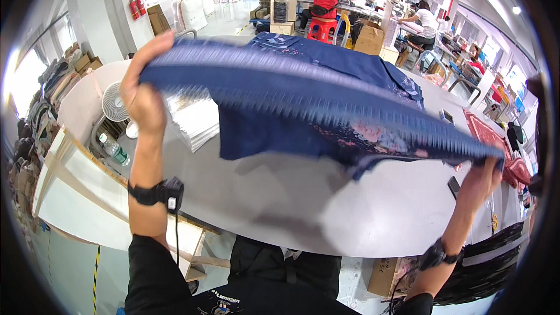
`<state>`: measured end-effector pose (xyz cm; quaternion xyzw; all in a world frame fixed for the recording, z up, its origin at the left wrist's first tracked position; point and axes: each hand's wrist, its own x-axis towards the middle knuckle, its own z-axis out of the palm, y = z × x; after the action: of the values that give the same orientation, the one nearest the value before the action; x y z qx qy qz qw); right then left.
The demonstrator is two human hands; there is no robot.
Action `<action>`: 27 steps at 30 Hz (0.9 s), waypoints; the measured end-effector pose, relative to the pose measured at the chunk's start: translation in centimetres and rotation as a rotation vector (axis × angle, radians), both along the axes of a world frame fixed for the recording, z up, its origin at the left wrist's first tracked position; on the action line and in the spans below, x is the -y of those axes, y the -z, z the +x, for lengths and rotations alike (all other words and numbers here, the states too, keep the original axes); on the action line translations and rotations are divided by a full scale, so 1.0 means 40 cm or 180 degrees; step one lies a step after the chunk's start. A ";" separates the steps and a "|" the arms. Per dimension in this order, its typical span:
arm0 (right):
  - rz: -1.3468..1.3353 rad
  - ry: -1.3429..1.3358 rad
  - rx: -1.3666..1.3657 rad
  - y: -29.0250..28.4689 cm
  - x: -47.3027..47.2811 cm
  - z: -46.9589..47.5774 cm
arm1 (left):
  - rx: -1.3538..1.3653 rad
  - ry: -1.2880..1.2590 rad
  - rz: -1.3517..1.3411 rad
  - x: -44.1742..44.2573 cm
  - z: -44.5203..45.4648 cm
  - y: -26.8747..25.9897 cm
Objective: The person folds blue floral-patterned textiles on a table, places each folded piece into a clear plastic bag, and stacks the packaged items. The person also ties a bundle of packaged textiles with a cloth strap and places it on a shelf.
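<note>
A navy cloth (pixel 271 81) with pale, blurred comb-like bands is stretched across the view above the table. My left hand (pixel 146 83) grips its left end, raised higher than the other end. At the far right my right hand (pixel 485 175) is closed on the opposite end. Below the bands hangs navy fabric with pink and white printed flowers (pixel 372 133); its lower edge droops over the tabletop. Farther back lies more navy floral fabric (pixel 345 57) on the table. Whether it joins the held piece cannot be told, as the stretched cloth covers the part between.
On the grey table (pixel 280 210) are a stack of clear-wrapped white packets (pixel 197 127), a phone (pixel 453 187), red patterned cloth (pixel 485 135) and yellow-handled scissors (pixel 494 222). To the left stand a fan (pixel 114 101) and a water bottle (pixel 114 149). People work at tables beyond.
</note>
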<state>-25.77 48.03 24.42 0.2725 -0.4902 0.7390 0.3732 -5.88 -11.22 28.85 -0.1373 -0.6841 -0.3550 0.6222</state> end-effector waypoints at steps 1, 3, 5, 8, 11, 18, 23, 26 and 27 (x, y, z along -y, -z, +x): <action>-0.0088 0.0061 0.0137 0.039 -0.010 0.059 | -0.0018 -0.0555 -0.0345 0.002 0.043 0.012; 0.0669 -0.0301 0.0210 0.109 -0.033 0.151 | 0.0245 -0.0651 -0.0453 -0.006 0.127 0.074; 0.1194 -0.0311 0.0419 0.201 -0.042 0.220 | 0.0940 -0.0769 -0.0362 -0.012 0.196 0.152; 0.1696 -0.0412 0.1231 0.324 -0.065 0.321 | 0.2199 -0.0234 0.0214 -0.039 0.264 0.295; 0.2706 -0.0398 0.1875 0.410 -0.076 0.374 | 0.3447 0.0293 0.0070 -0.070 0.294 0.414; 0.4492 -0.1702 0.2684 0.432 -0.072 0.301 | 0.4869 0.0329 -0.0446 -0.033 0.261 0.569; 0.3726 0.0155 0.2325 0.547 0.018 -0.035 | 0.4049 -0.0174 0.0691 0.062 -0.022 0.703; 0.3245 0.0988 0.2445 0.630 0.096 -0.291 | 0.4070 -0.0477 0.1587 0.095 -0.245 0.752; 0.3194 0.1223 0.2877 0.650 0.118 -0.354 | 0.4010 -0.0568 0.1614 0.102 -0.311 0.759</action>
<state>-39.92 43.31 -1.57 -0.0135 -0.9187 0.3854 0.0860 -18.32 -15.30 -1.51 0.3023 -0.8200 -0.4638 0.1454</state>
